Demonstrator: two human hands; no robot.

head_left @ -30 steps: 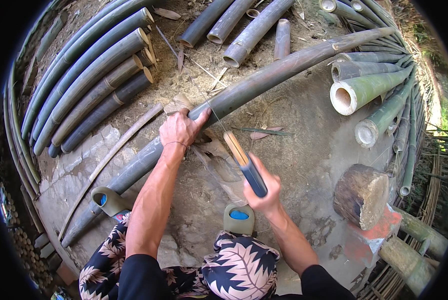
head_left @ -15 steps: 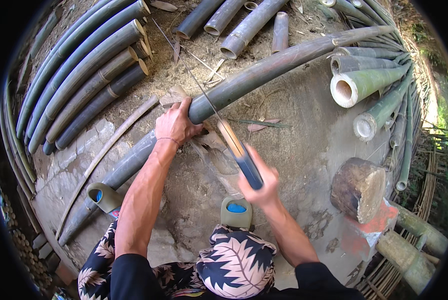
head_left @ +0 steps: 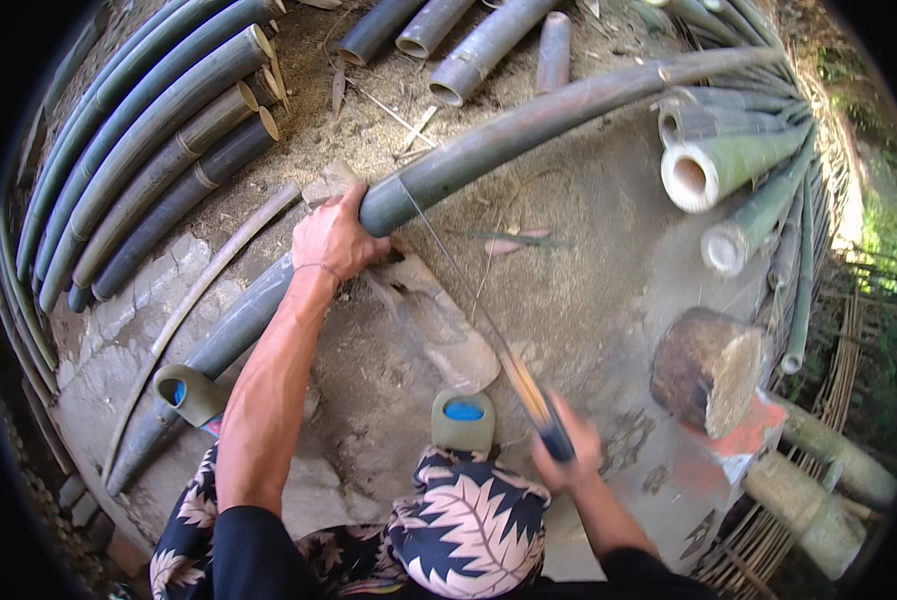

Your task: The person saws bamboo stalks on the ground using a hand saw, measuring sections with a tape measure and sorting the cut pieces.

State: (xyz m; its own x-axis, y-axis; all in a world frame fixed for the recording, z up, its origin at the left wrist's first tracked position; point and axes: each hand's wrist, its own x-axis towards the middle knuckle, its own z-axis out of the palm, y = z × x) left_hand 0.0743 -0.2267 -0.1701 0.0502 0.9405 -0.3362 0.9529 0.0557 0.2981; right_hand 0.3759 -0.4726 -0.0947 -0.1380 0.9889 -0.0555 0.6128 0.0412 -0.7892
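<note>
My left hand point(head_left: 338, 238) is wrapped round a dark bamboo pole point(head_left: 508, 145) that slants across the ground from lower left to upper right. Whether the length beyond the hand at lower left is the same pole, I cannot tell. In my right hand point(head_left: 568, 450), blurred by motion, is the handle of a handsaw point(head_left: 508, 355). Its thin blade runs up to the pole and meets it just right of my left hand. Under the pole lies a notched wooden block point(head_left: 438, 325). One olive clog point(head_left: 190, 395) is against the lower bamboo; the other clog point(head_left: 463, 435) is behind the block.
Long bamboo poles point(head_left: 158, 175) lie side by side at left. Short cut pieces point(head_left: 488, 50) lie at the back, and a stack of bamboo point(head_left: 738, 170) fills the right. A log stump point(head_left: 708, 370) stands at lower right. A thin strip point(head_left: 203, 285) lies left of my arm.
My right hand has drawn the saw back toward me and to the right, so more blade shows on this side of the pole. My left hand keeps its hold.
</note>
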